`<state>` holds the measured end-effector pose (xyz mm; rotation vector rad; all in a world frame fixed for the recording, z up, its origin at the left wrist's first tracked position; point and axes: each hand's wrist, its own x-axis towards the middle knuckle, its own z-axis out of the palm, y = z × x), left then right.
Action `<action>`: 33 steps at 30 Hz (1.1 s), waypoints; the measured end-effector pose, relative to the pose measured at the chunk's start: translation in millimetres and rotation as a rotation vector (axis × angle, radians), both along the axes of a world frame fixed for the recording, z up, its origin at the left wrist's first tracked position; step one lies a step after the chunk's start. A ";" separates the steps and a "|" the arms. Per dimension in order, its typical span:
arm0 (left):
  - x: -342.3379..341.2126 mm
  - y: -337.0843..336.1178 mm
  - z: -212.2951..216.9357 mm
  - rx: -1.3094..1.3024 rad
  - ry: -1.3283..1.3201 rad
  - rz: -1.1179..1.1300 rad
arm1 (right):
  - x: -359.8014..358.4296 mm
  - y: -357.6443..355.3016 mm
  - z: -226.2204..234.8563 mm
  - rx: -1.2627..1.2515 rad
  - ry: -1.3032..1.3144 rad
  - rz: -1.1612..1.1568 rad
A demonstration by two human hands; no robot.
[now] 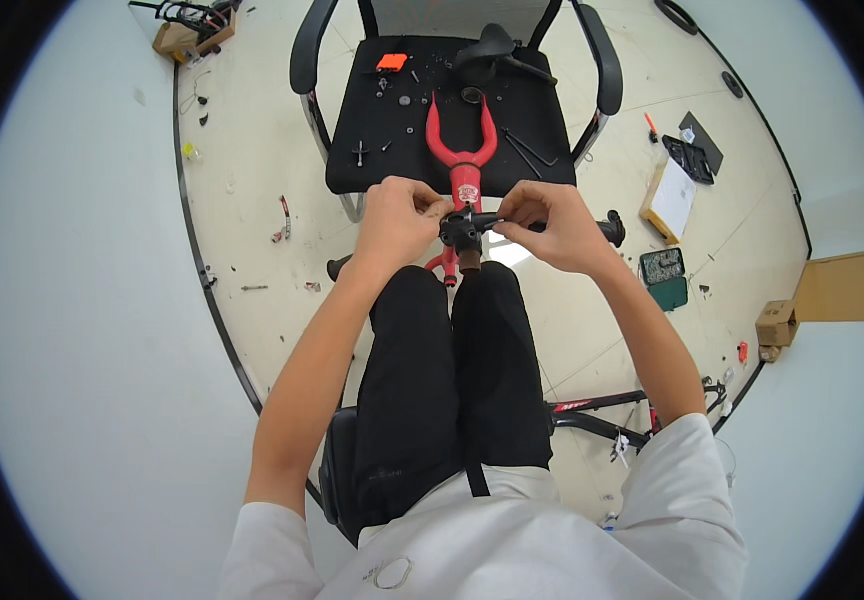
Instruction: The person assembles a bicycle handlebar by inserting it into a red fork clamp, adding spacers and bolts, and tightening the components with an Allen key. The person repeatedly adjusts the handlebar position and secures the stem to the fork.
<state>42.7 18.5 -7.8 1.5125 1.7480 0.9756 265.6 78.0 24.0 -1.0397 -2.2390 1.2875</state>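
A red bicycle fork (465,172) rests with its two legs on the black chair seat (352,125), its upper end toward my knees. A black stem (463,229) sits around the fork's upper tube, and a black handlebar (489,221) crosses there, a grip (613,228) showing at the right end. My left hand (402,220) is closed in a pinch at the left side of the stem, with fingertips partly hidden. My right hand (555,226) pinches at the handlebar just right of the stem; whether a small part is also between those fingers I cannot tell.
On the seat lie a black saddle (487,55), an orange piece (392,63), hex keys (530,148) and several small metal parts. Around the floor are a toolbox (689,158), a green case (667,292), a white box (668,202), a carton (777,324) and a bicycle frame (592,425).
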 end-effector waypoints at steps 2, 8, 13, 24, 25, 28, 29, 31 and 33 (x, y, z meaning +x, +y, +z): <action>3.6 2.7 4.7 -0.021 0.082 -0.027 | 2.6 2.3 -4.9 -0.063 0.040 -0.045; 3.5 11.4 4.2 0.211 0.222 -0.273 | 17.3 5.9 -23.5 -0.150 0.110 -0.106; 12.6 5.2 10.5 0.143 0.191 -0.136 | 18.6 -9.5 -16.1 -0.063 0.128 -0.098; 12.4 12.0 -2.3 0.282 0.235 -0.235 | 1.7 -14.8 -17.0 0.403 0.129 0.087; 11.0 12.8 -1.2 0.280 0.230 -0.257 | 1.5 -15.0 -17.1 0.452 0.107 0.111; 7.8 12.1 1.3 0.253 0.171 -0.263 | -0.1 -14.3 -13.1 0.506 0.028 0.143; 7.0 11.7 1.9 0.240 0.145 -0.255 | -0.8 -14.1 -12.4 0.508 -0.001 0.146; 9.1 10.7 5.3 0.214 0.214 -0.164 | -1.6 -16.4 -14.2 0.622 -0.073 0.142; 13.5 10.9 10.5 0.151 0.227 -0.114 | -2.8 -18.2 -16.7 0.738 -0.148 0.137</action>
